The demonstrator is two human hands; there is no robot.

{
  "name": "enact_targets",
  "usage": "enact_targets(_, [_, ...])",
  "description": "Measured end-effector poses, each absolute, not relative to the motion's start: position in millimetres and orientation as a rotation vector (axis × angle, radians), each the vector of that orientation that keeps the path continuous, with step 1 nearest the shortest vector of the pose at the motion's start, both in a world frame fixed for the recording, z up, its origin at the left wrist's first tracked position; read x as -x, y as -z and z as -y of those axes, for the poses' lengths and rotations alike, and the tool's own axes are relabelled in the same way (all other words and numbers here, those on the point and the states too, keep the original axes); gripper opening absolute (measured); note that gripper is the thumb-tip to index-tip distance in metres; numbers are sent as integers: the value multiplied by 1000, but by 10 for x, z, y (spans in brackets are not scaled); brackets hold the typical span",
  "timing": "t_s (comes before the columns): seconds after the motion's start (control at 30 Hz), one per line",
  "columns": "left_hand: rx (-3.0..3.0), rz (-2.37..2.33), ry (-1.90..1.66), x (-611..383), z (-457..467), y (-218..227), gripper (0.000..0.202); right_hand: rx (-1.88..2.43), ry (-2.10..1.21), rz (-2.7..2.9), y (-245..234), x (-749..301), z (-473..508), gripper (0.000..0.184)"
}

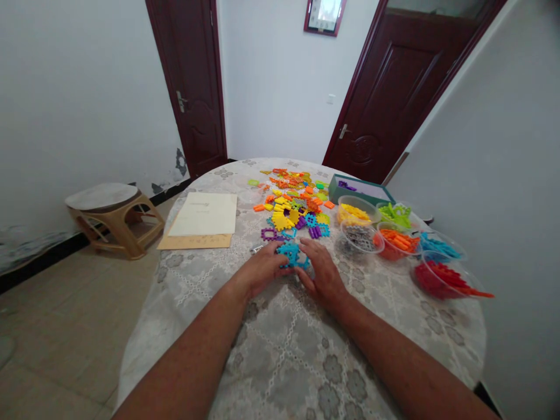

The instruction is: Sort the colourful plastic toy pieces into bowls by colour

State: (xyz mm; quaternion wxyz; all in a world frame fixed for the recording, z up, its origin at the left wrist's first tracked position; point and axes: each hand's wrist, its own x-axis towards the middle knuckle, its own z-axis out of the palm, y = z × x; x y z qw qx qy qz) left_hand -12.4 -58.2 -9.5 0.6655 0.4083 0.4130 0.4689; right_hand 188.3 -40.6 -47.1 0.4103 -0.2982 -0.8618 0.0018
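Observation:
Both my hands rest on the round table [284, 350], pressed around a cluster of blue plastic building pieces [290, 254]. My left hand [261, 269] grips the cluster from the left with curled fingers. My right hand [321, 271] holds it from the right, fingers bent over the pieces. Just beyond lies a heap of loose interlocking pieces [294, 207] in yellow, orange, purple, green and blue.
Clear bowls at the right hold sorted pieces: yellow [355, 213], green [396, 214], grey [359, 238], orange [397, 241], blue [437, 246], red [444, 277]. A teal box [356, 188] stands behind them. Papers [205, 219] lie at the left. A stool [114, 217] stands on the floor.

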Motion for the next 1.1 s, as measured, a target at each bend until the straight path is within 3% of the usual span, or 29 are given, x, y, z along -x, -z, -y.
enact_targets(0.23, [-1055, -1052, -1077, 65, 592, 154, 35, 721, -86, 2240, 488, -1824, 423, 74])
enact_targets(0.47, [-655, -1006, -1501, 401, 443, -21, 32, 805, -86, 2336, 607, -1824, 404, 38])
enact_targets(0.67, [-471, -995, -1611, 512, 379, -2, 29, 922, -137, 2461, 602, -1712, 439, 38])
enact_targets(0.93, [-465, -984, -1514, 380, 384, 81, 25, 929, -218, 2413, 595, -1742, 431, 20])
enact_targets(1.1, [-504, -986, -1465, 337, 401, 103, 29, 902, -229, 2378, 622, -1747, 425, 24])
